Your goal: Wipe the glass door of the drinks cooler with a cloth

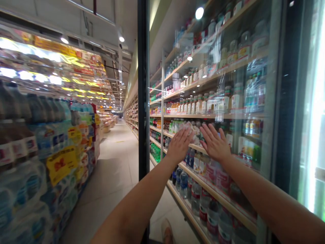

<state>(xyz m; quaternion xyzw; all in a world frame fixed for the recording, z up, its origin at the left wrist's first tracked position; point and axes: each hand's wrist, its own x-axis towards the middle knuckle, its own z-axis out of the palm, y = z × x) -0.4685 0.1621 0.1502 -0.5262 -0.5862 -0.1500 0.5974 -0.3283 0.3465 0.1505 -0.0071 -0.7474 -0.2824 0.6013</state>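
Note:
A glass door (pixel 228 84) with a dark frame stands in front of me. My left hand (pixel 179 145) lies with its fingers extended over a crumpled, pale pinkish cloth (pixel 195 130), holding it against the glass. Part of the cloth is hidden under the fingers. To the right of the cloth, my right hand (pixel 217 145) is spread flat at the pane, palm toward it and holding nothing. Its fingertips are close to the cloth's edge; I cannot tell whether they touch.
Shelves of bottles (pixel 198 105) show in the glass, partly as reflections. The dark door edge (pixel 144 101) runs upright beside the aisle floor (pixel 116 152). Stacked bottle packs (pixel 22 189) with a yellow sign (pixel 62 164) line the left. A shoe (pixel 167 230) is below.

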